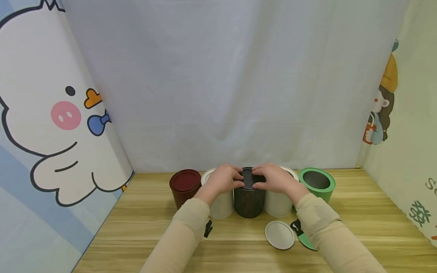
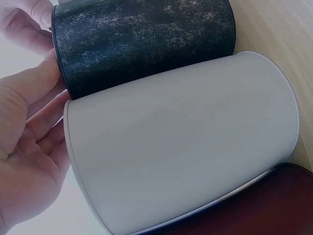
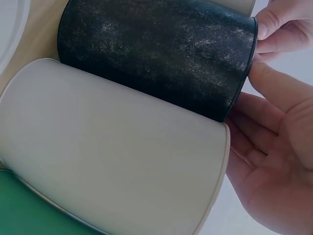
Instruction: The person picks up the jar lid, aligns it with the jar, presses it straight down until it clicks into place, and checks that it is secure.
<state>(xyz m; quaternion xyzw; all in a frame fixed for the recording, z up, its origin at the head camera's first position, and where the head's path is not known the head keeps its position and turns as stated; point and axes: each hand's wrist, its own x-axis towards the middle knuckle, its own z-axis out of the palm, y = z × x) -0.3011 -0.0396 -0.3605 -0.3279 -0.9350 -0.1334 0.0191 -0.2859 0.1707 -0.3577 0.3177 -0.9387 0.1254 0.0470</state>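
Note:
A black can (image 1: pixel 249 203) stands in the middle of a row of cans on the wooden table (image 1: pixel 153 231). Both hands sit on its black lid (image 1: pixel 249 180). My left hand (image 1: pixel 239 177) grips the lid's left edge between thumb and fingers, and my right hand (image 1: pixel 258 177) grips the right edge the same way. In the left wrist view the left hand (image 2: pixel 24 147) reaches to the rim of the black can (image 2: pixel 142 39). In the right wrist view the right hand (image 3: pixel 274 161) lies at the rim of the black can (image 3: pixel 156 54).
A white can (image 1: pixel 220 204) and a lidded dark red can (image 1: pixel 185 187) stand to the left. Another white can (image 1: pixel 278 204) and an open green can (image 1: pixel 317 184) stand to the right. A loose white lid (image 1: pixel 280 235) and a green lid (image 1: pixel 305 239) lie in front.

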